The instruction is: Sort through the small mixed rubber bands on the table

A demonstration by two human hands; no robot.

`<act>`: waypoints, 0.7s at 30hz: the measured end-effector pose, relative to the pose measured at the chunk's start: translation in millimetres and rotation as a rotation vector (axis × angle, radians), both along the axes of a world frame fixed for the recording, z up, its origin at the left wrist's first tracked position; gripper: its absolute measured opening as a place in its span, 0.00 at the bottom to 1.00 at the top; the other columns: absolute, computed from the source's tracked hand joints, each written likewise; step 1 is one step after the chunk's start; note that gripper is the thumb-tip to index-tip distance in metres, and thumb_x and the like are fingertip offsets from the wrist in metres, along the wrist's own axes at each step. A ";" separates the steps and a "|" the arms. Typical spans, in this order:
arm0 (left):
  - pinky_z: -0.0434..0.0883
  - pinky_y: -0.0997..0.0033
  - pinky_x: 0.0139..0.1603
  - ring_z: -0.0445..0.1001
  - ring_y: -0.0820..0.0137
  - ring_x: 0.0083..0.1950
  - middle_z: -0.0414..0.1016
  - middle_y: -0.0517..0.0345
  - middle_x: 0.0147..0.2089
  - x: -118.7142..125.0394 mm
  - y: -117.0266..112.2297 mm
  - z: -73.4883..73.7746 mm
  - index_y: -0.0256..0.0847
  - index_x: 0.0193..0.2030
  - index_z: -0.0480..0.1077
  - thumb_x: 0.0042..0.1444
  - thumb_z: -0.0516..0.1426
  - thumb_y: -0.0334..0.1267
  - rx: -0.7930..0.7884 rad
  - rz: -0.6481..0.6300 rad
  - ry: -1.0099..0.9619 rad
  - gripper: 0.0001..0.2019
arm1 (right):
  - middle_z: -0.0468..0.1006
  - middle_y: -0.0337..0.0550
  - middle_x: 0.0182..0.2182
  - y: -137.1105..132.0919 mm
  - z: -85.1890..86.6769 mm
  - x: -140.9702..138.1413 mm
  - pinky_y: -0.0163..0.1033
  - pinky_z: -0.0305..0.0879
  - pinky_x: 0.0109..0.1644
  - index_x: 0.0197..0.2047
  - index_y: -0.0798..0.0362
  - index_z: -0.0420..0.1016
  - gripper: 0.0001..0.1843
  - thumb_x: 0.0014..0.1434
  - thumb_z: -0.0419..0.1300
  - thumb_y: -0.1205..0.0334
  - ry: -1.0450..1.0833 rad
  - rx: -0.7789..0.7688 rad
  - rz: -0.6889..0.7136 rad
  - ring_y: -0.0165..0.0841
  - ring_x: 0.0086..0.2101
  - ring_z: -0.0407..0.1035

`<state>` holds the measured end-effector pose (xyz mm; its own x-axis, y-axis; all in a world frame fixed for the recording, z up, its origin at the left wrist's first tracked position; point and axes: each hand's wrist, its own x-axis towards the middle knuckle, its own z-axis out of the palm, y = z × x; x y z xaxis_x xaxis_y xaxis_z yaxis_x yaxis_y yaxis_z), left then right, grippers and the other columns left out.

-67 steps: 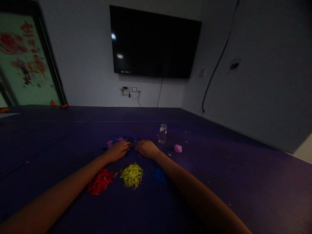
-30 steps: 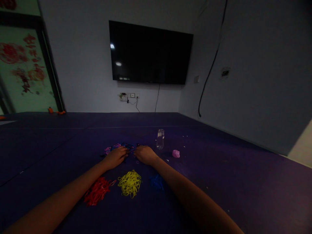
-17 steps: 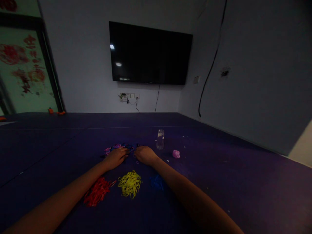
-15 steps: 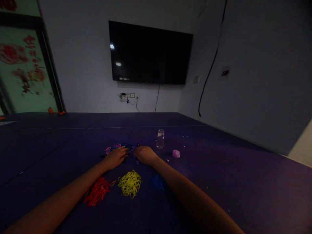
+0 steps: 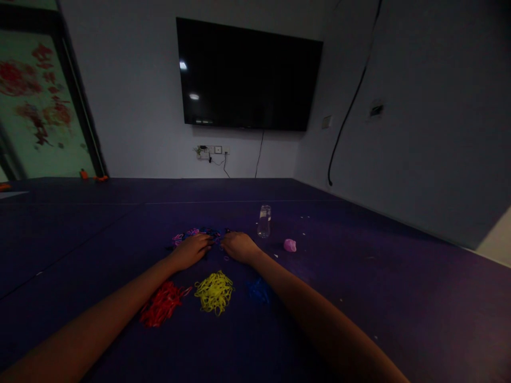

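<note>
Both arms reach far forward over a dark purple surface (image 5: 399, 298). My left hand (image 5: 192, 250) and my right hand (image 5: 239, 246) rest side by side at the near edge of a mixed pile of coloured rubber bands (image 5: 195, 234), fingertips down in it. Their fingers are curled and dim, so whether they pinch a band does not show. Nearer to me lie three sorted heaps: red bands (image 5: 163, 302), yellow bands (image 5: 214, 291) and blue bands (image 5: 259, 290), the blue one partly under my right forearm.
A small clear bottle (image 5: 264, 221) stands just right of my right hand, and a pink lump (image 5: 290, 245) lies further right. A black wall screen (image 5: 247, 77) hangs ahead, with sockets and a cable below. A decorated glass door (image 5: 35, 101) is at the left.
Both hands stay on the mixed pile with hardly any movement. The camera has tilted slightly, shifting the whole scene a little up in the picture.
</note>
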<state>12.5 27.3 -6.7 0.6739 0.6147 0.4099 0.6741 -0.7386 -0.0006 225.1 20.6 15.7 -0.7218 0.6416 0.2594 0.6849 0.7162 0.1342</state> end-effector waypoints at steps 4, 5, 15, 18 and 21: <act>0.64 0.61 0.54 0.67 0.64 0.53 0.71 0.48 0.52 0.8 -3.0 3.1 0.39 0.48 0.70 0.61 0.47 0.36 -0.004 0.003 0.005 0.15 | 0.75 0.51 0.42 0.3 -0.6 -0.6 0.38 0.61 0.47 0.42 0.57 0.72 0.17 0.64 0.45 0.61 -0.013 0.004 -0.004 0.37 0.44 0.68; 0.64 0.61 0.54 0.67 0.64 0.53 0.71 0.49 0.52 1.0 -3.6 3.7 0.39 0.48 0.70 0.61 0.47 0.36 -0.005 0.004 0.005 0.15 | 0.75 0.51 0.42 0.4 -0.9 -0.8 0.38 0.61 0.47 0.42 0.58 0.72 0.17 0.64 0.45 0.60 -0.017 0.007 -0.007 0.37 0.43 0.68; 0.64 0.62 0.54 0.68 0.65 0.51 0.72 0.50 0.49 0.5 -2.3 0.6 0.40 0.49 0.69 0.61 0.47 0.35 0.011 -0.020 -0.045 0.14 | 0.74 0.51 0.42 0.4 -0.6 -0.8 0.38 0.60 0.48 0.43 0.58 0.72 0.17 0.64 0.45 0.60 -0.005 -0.015 -0.019 0.36 0.44 0.68; 0.64 0.61 0.54 0.68 0.65 0.51 0.73 0.50 0.49 -0.3 -1.6 -0.1 0.41 0.49 0.69 0.61 0.47 0.35 0.018 -0.006 -0.051 0.14 | 0.74 0.50 0.42 -0.4 0.4 -0.7 0.38 0.60 0.49 0.43 0.57 0.72 0.16 0.64 0.45 0.60 -0.002 -0.016 -0.015 0.35 0.44 0.68; 0.64 0.61 0.53 0.68 0.65 0.51 0.73 0.49 0.48 -0.9 -1.0 -0.3 0.40 0.49 0.70 0.61 0.47 0.36 0.012 0.004 -0.049 0.14 | 0.75 0.50 0.42 -0.6 0.8 -0.8 0.37 0.59 0.49 0.43 0.57 0.72 0.16 0.64 0.45 0.61 -0.007 -0.019 -0.020 0.35 0.44 0.68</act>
<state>11.6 26.4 -6.9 0.6500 0.6125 0.4498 0.6767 -0.7359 0.0241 224.3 20.0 16.4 -0.7109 0.6605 0.2418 0.6979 0.7051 0.1259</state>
